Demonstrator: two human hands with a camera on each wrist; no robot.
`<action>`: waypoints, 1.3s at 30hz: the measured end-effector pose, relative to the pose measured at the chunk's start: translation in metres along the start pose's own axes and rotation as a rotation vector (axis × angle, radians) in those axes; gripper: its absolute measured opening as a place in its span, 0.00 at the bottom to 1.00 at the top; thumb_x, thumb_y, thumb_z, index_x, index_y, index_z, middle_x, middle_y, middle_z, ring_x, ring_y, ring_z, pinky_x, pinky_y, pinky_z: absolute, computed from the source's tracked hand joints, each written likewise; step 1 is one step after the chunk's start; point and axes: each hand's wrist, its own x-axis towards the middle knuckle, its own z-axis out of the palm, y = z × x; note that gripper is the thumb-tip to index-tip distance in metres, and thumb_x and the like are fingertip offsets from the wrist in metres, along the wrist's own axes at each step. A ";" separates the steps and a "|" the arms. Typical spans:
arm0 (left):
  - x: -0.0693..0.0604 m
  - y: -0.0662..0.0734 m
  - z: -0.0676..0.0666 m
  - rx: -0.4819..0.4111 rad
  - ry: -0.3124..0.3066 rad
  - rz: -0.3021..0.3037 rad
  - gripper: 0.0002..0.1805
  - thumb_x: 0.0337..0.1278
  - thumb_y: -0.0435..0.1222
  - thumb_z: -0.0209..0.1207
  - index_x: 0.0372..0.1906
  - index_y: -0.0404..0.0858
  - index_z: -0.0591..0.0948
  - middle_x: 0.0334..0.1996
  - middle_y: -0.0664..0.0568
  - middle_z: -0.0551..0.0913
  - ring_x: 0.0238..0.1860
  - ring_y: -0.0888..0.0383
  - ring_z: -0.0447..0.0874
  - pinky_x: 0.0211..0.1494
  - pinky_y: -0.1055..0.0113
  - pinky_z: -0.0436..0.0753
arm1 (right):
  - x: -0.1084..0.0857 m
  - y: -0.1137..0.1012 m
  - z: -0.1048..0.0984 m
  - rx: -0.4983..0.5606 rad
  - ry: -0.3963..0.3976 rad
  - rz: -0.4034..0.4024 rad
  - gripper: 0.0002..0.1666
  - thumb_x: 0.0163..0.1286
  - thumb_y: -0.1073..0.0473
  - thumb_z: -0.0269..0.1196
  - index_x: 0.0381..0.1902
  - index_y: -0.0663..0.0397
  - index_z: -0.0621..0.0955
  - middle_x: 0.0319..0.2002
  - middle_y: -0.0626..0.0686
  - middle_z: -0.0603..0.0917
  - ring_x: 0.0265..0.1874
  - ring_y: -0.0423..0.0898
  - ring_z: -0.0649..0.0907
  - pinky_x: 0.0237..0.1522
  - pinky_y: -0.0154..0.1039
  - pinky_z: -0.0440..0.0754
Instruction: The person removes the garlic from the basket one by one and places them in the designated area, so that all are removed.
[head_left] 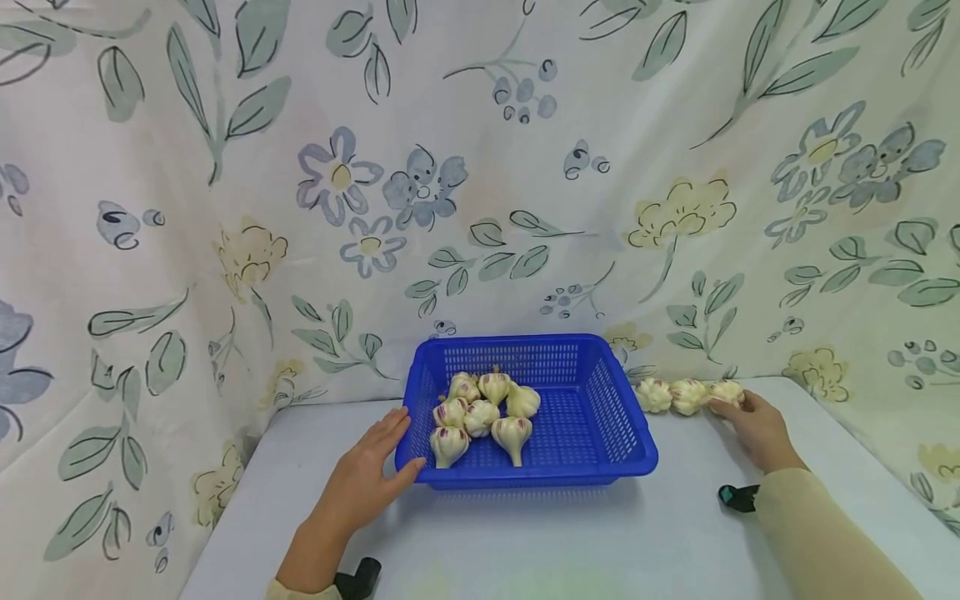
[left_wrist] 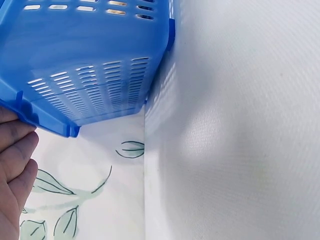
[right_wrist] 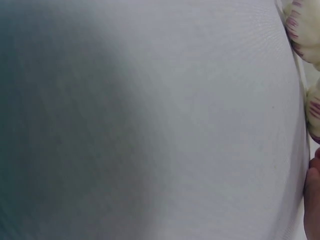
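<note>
A blue plastic basket (head_left: 536, 475) stands on the white table with several garlic bulbs (head_left: 482, 418) grouped in its left half. My left hand (head_left: 366, 475) touches the basket's left rim, fingers extended along it and thumb by the front corner. In the left wrist view, the fingertips (left_wrist: 20, 131) meet the rim from outside. Right of the basket, three garlic bulbs lie in a row along the back of the table. My right hand (head_left: 759, 429) holds the rightmost garlic bulb (head_left: 726, 392) between thumb and fingers. Only the thumb (right_wrist: 313, 200) shows in the right wrist view.
Beside the basket's right wall sit the other two row bulbs, one near the wall (head_left: 654, 395) and one in the middle (head_left: 687, 397). A floral curtain (head_left: 480, 208) hangs behind the table. Dark wrist-worn devices (head_left: 738, 497) sit at both sleeves.
</note>
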 end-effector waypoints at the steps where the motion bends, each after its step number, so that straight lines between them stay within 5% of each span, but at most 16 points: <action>1: 0.000 0.000 0.000 -0.001 0.002 0.000 0.38 0.60 0.55 0.62 0.69 0.37 0.71 0.72 0.49 0.68 0.72 0.46 0.66 0.70 0.46 0.70 | 0.000 0.000 0.000 -0.002 -0.002 -0.001 0.64 0.67 0.30 0.56 0.77 0.63 0.37 0.76 0.71 0.39 0.74 0.72 0.47 0.72 0.63 0.55; 11: 0.000 0.001 -0.002 -0.019 -0.039 -0.030 0.39 0.60 0.55 0.62 0.71 0.38 0.70 0.73 0.50 0.67 0.73 0.47 0.64 0.71 0.47 0.68 | 0.000 0.001 0.000 -0.010 -0.016 -0.005 0.64 0.67 0.30 0.55 0.77 0.63 0.35 0.76 0.71 0.38 0.74 0.72 0.46 0.72 0.64 0.54; 23: 0.000 0.002 -0.002 -0.014 -0.011 -0.013 0.38 0.60 0.55 0.62 0.70 0.38 0.71 0.72 0.50 0.68 0.73 0.47 0.65 0.71 0.47 0.69 | 0.001 0.002 -0.001 0.005 -0.003 -0.010 0.64 0.67 0.30 0.56 0.77 0.62 0.35 0.77 0.69 0.38 0.74 0.71 0.48 0.72 0.63 0.56; 29: 0.000 0.000 -0.001 -0.007 -0.006 -0.005 0.39 0.60 0.56 0.61 0.69 0.37 0.72 0.72 0.50 0.68 0.73 0.47 0.65 0.71 0.47 0.69 | -0.005 0.001 -0.010 0.012 -0.005 -0.031 0.55 0.73 0.37 0.51 0.77 0.63 0.36 0.76 0.70 0.42 0.74 0.72 0.50 0.71 0.66 0.57; 35: 0.000 0.001 -0.002 -0.006 -0.007 -0.004 0.39 0.60 0.57 0.61 0.69 0.37 0.72 0.72 0.50 0.68 0.73 0.47 0.65 0.70 0.46 0.70 | -0.009 -0.017 -0.014 0.140 0.089 0.019 0.50 0.73 0.44 0.51 0.79 0.56 0.39 0.78 0.63 0.43 0.76 0.66 0.49 0.74 0.62 0.54; 39: 0.000 0.001 -0.002 -0.005 -0.021 -0.013 0.39 0.60 0.57 0.61 0.70 0.38 0.71 0.72 0.51 0.67 0.73 0.48 0.64 0.70 0.47 0.70 | -0.013 -0.046 -0.009 0.207 0.180 -0.027 0.46 0.72 0.46 0.53 0.80 0.50 0.46 0.79 0.57 0.47 0.77 0.61 0.50 0.74 0.61 0.54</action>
